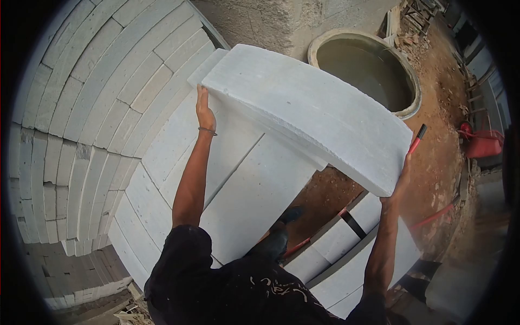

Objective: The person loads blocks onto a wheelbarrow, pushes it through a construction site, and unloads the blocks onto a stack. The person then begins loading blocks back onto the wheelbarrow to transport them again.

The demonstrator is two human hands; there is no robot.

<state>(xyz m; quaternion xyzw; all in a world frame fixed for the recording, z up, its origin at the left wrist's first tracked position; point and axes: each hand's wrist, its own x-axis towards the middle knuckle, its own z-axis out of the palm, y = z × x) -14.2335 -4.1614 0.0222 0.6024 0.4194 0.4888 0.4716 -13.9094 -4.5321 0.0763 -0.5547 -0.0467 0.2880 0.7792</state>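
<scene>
A large pale grey aerated concrete block (309,111) is held between my two hands, tilted across the view. My left hand (205,114) presses its near left end, fingers pointing up along the edge. My right hand (400,181) grips its right end; most of those fingers are hidden behind the block. Under the block's left part lies a stack of similar blocks (254,189), their long joints showing. More blocks (341,244) sit at lower right, with a black strip and red bars beside them. A black-tipped red handle (417,138) rises just past my right hand.
Tall stacks of grey blocks (103,81) stand at left. A round concrete tank (414,103) of murky water is beyond the held block. Reddish dirt ground (433,173) runs along the right, with a red wheelbarrow (482,142) farther off. My foot (292,214) is beside the stack.
</scene>
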